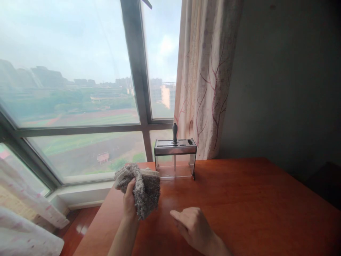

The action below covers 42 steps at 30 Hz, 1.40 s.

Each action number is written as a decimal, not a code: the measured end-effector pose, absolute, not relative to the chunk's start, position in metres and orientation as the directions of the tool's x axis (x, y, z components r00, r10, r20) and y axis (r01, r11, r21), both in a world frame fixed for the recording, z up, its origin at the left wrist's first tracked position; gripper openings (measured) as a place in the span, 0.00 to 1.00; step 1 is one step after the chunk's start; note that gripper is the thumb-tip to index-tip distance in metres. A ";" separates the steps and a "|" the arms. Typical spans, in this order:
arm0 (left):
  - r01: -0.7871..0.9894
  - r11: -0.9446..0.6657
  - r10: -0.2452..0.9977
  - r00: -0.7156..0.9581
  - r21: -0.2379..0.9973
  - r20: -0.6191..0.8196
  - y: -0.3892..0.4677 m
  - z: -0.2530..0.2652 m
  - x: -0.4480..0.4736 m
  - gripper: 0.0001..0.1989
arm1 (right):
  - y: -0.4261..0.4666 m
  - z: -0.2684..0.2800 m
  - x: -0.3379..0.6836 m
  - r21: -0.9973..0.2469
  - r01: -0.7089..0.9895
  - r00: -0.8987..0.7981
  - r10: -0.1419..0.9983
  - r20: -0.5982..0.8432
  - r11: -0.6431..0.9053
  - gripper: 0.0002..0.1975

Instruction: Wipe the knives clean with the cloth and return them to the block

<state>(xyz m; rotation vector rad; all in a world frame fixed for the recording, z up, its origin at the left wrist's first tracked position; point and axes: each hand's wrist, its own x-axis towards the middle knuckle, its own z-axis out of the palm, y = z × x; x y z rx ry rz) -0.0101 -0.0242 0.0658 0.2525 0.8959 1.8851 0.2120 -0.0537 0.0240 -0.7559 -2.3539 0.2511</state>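
My left hand [129,199] grips a bunched grey, shaggy cleaning cloth [147,192] above the left part of the table, thumb across its front. Beside it, my right hand [192,222] hangs low over the wood with its fingers curled in; nothing shows in it, though the palm is turned from view. Just beyond the cloth stands a clear-sided knife block [176,149] with a metal top and several slots. A single dark handle [174,133] sticks up from that top.
The reddish-brown wooden table [239,199] reaches up to a large window [80,89] at the back left. Behind the block hangs a long patterned curtain [207,78], and another curtain [23,227] lies at the lower left. A dark wall [279,89] rises on the right.
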 end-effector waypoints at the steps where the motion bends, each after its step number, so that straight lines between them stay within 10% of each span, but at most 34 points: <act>1: -0.706 -0.225 0.860 -0.468 0.672 -0.203 -0.024 0.066 -0.008 0.08 | -0.053 0.023 0.212 -0.366 0.461 -0.626 0.589 0.511 0.808 0.16; 13: -0.858 0.034 0.920 -0.173 0.513 -0.351 -0.037 0.072 0.037 0.18 | -0.054 -0.001 0.208 -0.963 0.154 -0.403 0.904 0.141 0.220 0.23; 23: -0.841 0.230 0.913 0.012 0.490 -0.409 -0.043 0.060 0.055 0.17 | -0.051 0.008 0.205 -0.994 -0.076 -0.396 0.917 -0.041 -0.077 0.27; 36: -0.824 -0.222 0.870 -0.409 0.521 -0.277 -0.032 0.080 -0.002 0.12 | -0.055 0.014 0.210 -1.000 0.011 -0.517 0.856 0.001 0.008 0.22; 42: -0.769 -0.242 0.843 -0.469 0.592 -0.264 -0.027 0.080 -0.007 0.11 | -0.053 0.006 0.216 -0.779 0.341 -0.512 0.799 0.315 0.526 0.20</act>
